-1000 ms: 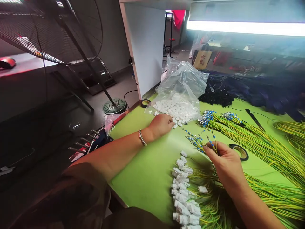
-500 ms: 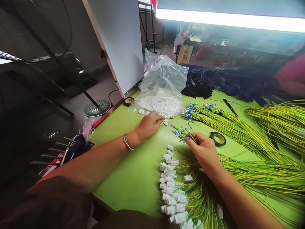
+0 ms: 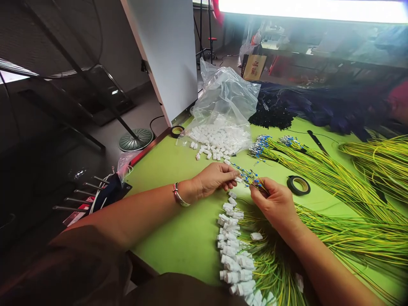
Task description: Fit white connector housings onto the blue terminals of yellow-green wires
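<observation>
My left hand (image 3: 215,177) pinches a small white connector (image 3: 238,180) between thumb and fingers, right beside the blue-tipped ends of some wires. Those wires (image 3: 250,176), with blue and metal terminals, are gripped in my right hand (image 3: 273,197), and their tips point left toward the other hand. Below my hands, a column of white connectors (image 3: 234,250) fitted on green-yellow wires lies along the table. One more connector (image 3: 256,236) rests on those wires. Loose white connectors (image 3: 213,140) spill from a clear plastic bag (image 3: 225,95) beyond my left hand.
A roll of black tape (image 3: 298,185) lies right of my right hand; another tape roll (image 3: 177,131) sits by the white panel (image 3: 168,51). Bundles of green-yellow wires (image 3: 321,178) cover the table's right side. Black parts (image 3: 272,117) and dark cables lie at the back.
My left hand has moved right and toward me, from the loose connectors to the wire tips, bringing a white connector. The right hand still grips its wires. The view has shifted slightly.
</observation>
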`<act>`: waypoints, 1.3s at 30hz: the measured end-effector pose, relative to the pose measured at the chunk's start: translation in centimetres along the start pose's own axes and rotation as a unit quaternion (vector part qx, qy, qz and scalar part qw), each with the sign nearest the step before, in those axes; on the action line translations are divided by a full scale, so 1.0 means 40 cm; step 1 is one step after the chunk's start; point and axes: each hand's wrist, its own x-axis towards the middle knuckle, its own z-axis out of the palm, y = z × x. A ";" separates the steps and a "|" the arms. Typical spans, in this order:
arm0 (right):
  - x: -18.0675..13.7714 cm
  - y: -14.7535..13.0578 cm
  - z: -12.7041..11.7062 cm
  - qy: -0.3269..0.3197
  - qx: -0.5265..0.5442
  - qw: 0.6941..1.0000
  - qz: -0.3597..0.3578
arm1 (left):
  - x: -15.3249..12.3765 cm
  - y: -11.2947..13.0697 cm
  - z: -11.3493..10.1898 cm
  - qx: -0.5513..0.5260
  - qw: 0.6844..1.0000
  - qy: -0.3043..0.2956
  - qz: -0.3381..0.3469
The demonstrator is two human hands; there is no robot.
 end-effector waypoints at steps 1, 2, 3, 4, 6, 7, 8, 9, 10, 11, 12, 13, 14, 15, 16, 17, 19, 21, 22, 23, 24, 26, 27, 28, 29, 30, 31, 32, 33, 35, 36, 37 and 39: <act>0.000 0.002 0.000 -0.006 -0.004 1.000 -0.003 | 0.000 0.000 -0.001 0.005 1.000 -0.002 0.005; -0.001 0.003 -0.001 -0.009 -0.007 1.000 -0.004 | 0.001 -0.001 -0.001 0.009 1.000 -0.002 0.010; -0.001 0.002 -0.002 -0.010 -0.011 1.000 -0.005 | 0.003 -0.002 -0.003 0.013 1.000 0.001 0.014; -0.001 0.002 -0.003 -0.006 -0.015 1.000 -0.005 | 0.004 -0.004 -0.005 0.017 1.000 0.006 0.017; -0.001 0.001 -0.005 0.003 -0.021 1.000 -0.007 | 0.008 -0.006 -0.008 0.025 0.999 0.015 0.019; -0.001 0.001 -0.006 0.002 -0.021 1.000 -0.008 | 0.009 -0.006 -0.009 0.030 0.999 0.017 0.020; -0.002 0.002 -0.005 -0.004 -0.021 1.000 -0.009 | 0.009 -0.006 -0.010 0.033 0.999 0.015 0.022; -0.002 0.004 -0.004 -0.013 -0.022 1.000 -0.011 | 0.008 -0.006 -0.009 0.037 0.999 0.012 0.025; -0.003 0.007 -0.002 -0.022 -0.024 0.999 -0.013 | 0.007 -0.005 -0.008 0.041 0.999 0.007 0.029; -0.004 0.009 -0.001 -0.029 -0.025 0.999 -0.015 | 0.005 -0.004 -0.006 0.045 0.998 0.003 0.031; -0.005 0.011 0.001 -0.029 -0.027 0.999 -0.016 | 0.003 -0.003 -0.003 0.050 0.998 0.002 0.033; -0.005 0.012 0.002 -0.025 -0.028 0.999 -0.016 | 0.001 -0.002 -0.002 0.053 0.998 0.001 0.034; -0.005 0.012 0.002 -0.016 -0.029 0.999 -0.014 | 0.000 -0.002 0.000 0.053 0.998 0.001 0.034; -0.004 0.011 0.002 -0.008 -0.029 0.999 -0.012 | -0.001 -0.002 0.000 0.049 0.998 -0.001 0.034; -0.003 0.009 0.002 -0.001 -0.029 1.000 -0.011 | -0.001 -0.002 -0.001 0.043 0.999 -0.004 0.032; -0.001 0.008 0.001 0.004 -0.029 1.000 -0.009 | 0.000 -0.003 -0.002 0.037 0.999 -0.007 0.030; 0.002 0.003 -0.002 0.005 -0.025 1.000 -0.004 | 0.002 -0.007 -0.007 0.027 0.999 -0.015 0.021; 0.005 0.000 -0.005 0.000 -0.015 1.000 0.002 | 0.004 -0.010 -0.010 0.019 1.000 -0.022 0.011; 0.005 -0.001 -0.006 -0.003 -0.011 1.000 0.003 | 0.005 -0.011 -0.011 0.014 1.000 -0.024 0.006; 0.005 -0.002 -0.005 -0.005 -0.009 1.000 0.003 | 0.004 -0.012 -0.010 0.007 1.000 -0.026 0.002; 0.004 -0.002 -0.004 -0.002 -0.009 1.000 0.001 | 0.004 -0.012 -0.007 -0.001 1.000 -0.025 -0.002; 0.001 0.000 0.001 0.009 -0.019 1.000 -0.005 | -0.001 -0.010 0.001 -0.022 1.000 -0.015 -0.014; -0.001 0.001 0.004 0.018 -0.026 0.999 -0.009 | -0.004 -0.009 0.007 -0.038 0.999 -0.006 -0.022; -0.004 0.003 0.007 0.028 -0.036 0.999 -0.015 | -0.007 -0.006 0.013 -0.055 0.998 0.004 -0.032; -0.006 0.005 0.010 0.038 -0.049 0.998 -0.021 | -0.010 -0.004 0.019 -0.073 0.996 0.013 -0.041; -0.008 0.007 0.012 0.047 -0.064 0.996 -0.028 | -0.014 -0.001 0.024 -0.088 0.995 0.018 -0.050; -0.010 0.010 0.013 0.056 -0.079 0.995 -0.034 | -0.016 0.001 0.027 -0.100 0.993 0.018 -0.056; -0.012 0.012 0.014 0.065 -0.090 0.993 -0.038 | -0.018 0.003 0.030 -0.106 0.992 0.014 -0.059; -0.013 0.014 0.014 0.071 -0.098 0.992 -0.040 | -0.019 0.005 0.031 -0.108 0.992 0.009 -0.058; -0.014 0.016 0.013 0.079 -0.102 0.991 -0.041 | -0.019 0.006 0.031 -0.106 0.993 -0.001 -0.049; -0.015 0.016 0.012 0.081 -0.099 0.991 -0.043 | -0.018 0.006 0.030 -0.106 0.993 -0.003 -0.044; -0.015 0.015 0.012 0.081 -0.094 0.991 -0.048 | -0.017 0.005 0.028 -0.106 0.994 -0.003 -0.040; -0.016 0.012 0.011 0.079 -0.080 0.992 -0.063 | -0.016 0.001 0.026 -0.105 0.994 -0.002 -0.039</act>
